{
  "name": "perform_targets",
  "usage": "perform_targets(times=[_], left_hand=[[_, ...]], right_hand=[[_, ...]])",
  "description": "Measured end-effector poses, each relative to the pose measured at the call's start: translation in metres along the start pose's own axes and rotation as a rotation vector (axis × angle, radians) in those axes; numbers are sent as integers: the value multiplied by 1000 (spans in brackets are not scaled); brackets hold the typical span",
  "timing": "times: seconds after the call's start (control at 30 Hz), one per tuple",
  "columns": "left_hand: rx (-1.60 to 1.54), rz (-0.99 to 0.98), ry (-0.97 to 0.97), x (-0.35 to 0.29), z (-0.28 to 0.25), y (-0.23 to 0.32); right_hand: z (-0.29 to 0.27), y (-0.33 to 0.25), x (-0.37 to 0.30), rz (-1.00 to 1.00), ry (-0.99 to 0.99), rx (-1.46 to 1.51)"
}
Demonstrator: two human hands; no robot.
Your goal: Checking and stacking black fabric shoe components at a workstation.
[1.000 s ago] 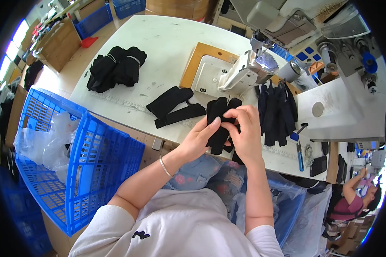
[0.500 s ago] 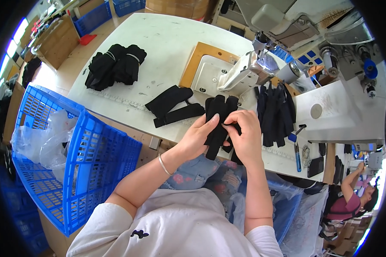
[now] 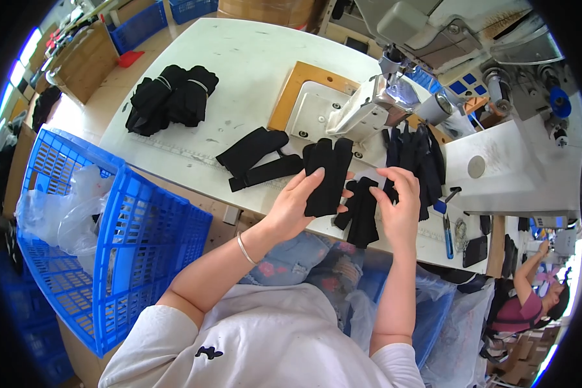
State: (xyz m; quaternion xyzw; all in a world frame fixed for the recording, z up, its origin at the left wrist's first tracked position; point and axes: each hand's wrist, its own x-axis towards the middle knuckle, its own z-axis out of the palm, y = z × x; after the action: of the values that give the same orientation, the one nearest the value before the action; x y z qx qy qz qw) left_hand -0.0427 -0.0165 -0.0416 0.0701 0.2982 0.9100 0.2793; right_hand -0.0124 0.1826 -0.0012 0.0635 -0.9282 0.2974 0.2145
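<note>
My left hand (image 3: 295,202) holds a black fabric piece (image 3: 328,174) with finger-like tips, lifted over the front edge of the white table (image 3: 239,58). My right hand (image 3: 398,207) grips a second black fabric piece (image 3: 362,210) just to its right, which hangs down past the table edge. The two pieces are apart. A stack of black fabric pieces (image 3: 415,158) lies right behind my right hand, beside the sewing machine (image 3: 368,107).
More black pieces (image 3: 255,155) lie left of my hands and a banded black bundle (image 3: 171,97) sits at the far left. A blue plastic crate (image 3: 90,233) with clear bags stands to my left. Another person (image 3: 530,297) works at the lower right.
Both hands held one bunch of black fabric together; now they have drawn apart, the left with one piece raised, the right with another lower down.
</note>
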Motion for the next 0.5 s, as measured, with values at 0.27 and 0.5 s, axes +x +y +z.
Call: perform_targets(times=[0.27, 0.5], left_hand=[[125, 33, -68, -6, -5, -8], [147, 1, -94, -6, -4, -7]], right_hand=[[32, -48, 20, -207, 132, 148], [38, -50, 21, -79, 138, 263]])
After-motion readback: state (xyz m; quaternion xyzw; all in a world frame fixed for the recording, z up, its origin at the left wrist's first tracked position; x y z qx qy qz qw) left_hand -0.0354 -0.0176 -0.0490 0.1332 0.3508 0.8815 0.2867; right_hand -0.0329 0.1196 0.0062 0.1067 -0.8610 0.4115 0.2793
